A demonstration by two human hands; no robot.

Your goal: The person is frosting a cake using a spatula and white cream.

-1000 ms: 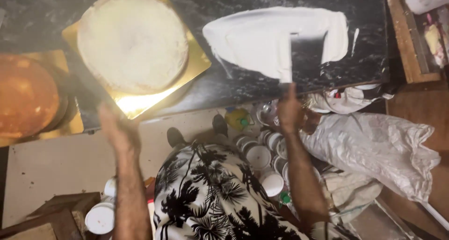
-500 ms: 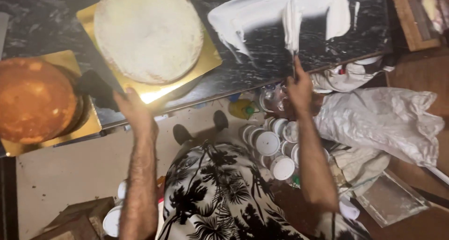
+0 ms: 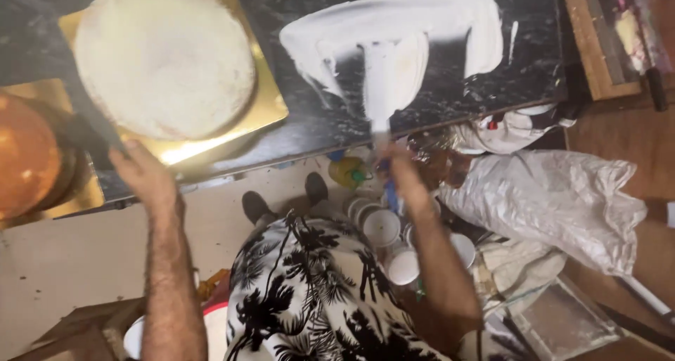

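At the bottom of the frame, past the patterned shirt, the right hand (image 3: 408,185) is closed round the handle of a wide scraper (image 3: 385,87), its blade flat in the white cream (image 3: 422,23) spread on the black marble counter (image 3: 534,73). At centre left, the left hand (image 3: 144,175) rests fingers-curled on the counter edge, just below the gold board (image 3: 267,108) bearing the pale cake (image 3: 165,59). One risk — a hard push could send cream over the near edge onto the white tubs (image 3: 383,227) below.

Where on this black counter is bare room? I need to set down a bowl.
Bare patches: the strip between the gold board and the white cream smear, and the right end beside the wooden tray. The left end is crowded by the white cake and orange cake.
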